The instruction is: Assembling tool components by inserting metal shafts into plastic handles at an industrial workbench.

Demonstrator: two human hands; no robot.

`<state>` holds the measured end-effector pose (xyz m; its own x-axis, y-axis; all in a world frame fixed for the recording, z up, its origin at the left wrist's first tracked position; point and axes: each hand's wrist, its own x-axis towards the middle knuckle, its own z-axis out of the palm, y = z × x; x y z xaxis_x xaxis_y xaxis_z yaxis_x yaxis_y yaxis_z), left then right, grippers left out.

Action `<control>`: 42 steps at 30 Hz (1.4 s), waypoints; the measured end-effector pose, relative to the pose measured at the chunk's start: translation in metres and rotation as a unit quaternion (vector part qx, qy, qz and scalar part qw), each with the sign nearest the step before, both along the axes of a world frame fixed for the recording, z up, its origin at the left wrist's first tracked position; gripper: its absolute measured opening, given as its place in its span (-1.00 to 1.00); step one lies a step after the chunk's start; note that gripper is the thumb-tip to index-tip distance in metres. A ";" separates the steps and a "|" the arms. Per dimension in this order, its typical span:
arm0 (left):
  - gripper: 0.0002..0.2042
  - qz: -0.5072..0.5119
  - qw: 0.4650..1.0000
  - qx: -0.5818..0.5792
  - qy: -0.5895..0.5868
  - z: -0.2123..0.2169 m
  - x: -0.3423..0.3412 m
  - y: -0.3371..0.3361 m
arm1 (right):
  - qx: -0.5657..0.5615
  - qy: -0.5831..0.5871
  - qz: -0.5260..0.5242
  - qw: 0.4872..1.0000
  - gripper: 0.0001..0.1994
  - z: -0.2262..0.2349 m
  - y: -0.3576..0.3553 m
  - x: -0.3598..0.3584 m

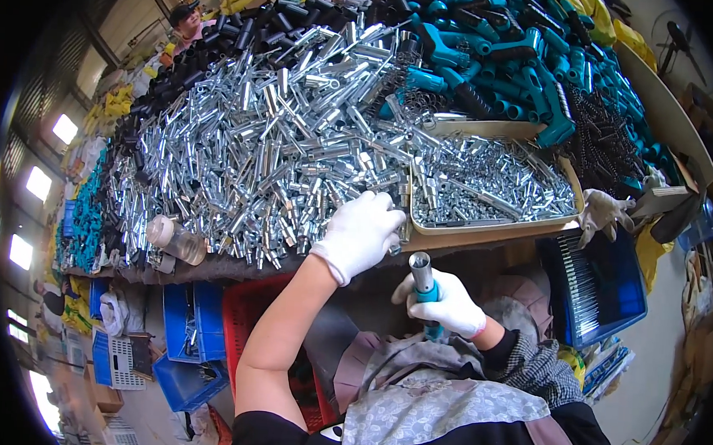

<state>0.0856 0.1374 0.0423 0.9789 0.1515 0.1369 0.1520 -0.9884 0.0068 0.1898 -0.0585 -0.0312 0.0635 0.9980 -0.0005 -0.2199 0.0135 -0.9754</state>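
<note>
My right hand (451, 305), in a white glove, is closed around a teal handle (426, 291) in front of my lap. A shiny metal tube (420, 265) with an open end stands up from that handle. My left hand (362, 232), also gloved in white, is at the near edge of a large heap of silvery metal fittings and tubes (272, 145). Its fingers are curled in at the parts, and what they hold is hidden. Just right of it sits a shallow tray (497, 227) full of small metal pieces.
Teal pistol-shaped housings (502, 61) and dark springs (599, 138) are piled at the back right. A clear bottle (176, 240) lies at the table's near left edge. Blue bins (194, 319), a red crate (244, 297) and a blue bin of rods (595, 291) stand below. Other people are beyond the heap.
</note>
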 end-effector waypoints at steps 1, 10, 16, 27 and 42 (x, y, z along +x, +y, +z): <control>-0.74 0.006 1.000 0.010 0.022 0.000 0.003 -0.001 | 0.006 0.014 -0.026 1.000 -0.72 0.005 0.007 -0.005; -0.81 0.020 0.957 -0.144 -0.250 -0.005 -0.010 0.004 | 0.012 0.106 -0.087 0.990 -0.56 -0.005 0.037 -0.012; -0.63 0.027 0.579 -0.712 -0.397 -0.023 -0.048 -0.019 | 0.038 0.070 -0.112 0.991 -0.65 -0.011 0.042 -0.010; -0.71 0.155 0.791 -0.540 -0.241 -0.018 -0.118 -0.085 | 0.121 -0.383 -0.040 0.915 -0.39 -0.009 -0.014 -0.017; -0.78 0.078 0.917 -0.353 -0.170 -0.015 -0.135 -0.109 | -0.063 -0.365 0.154 0.916 -0.55 0.033 -0.033 -0.022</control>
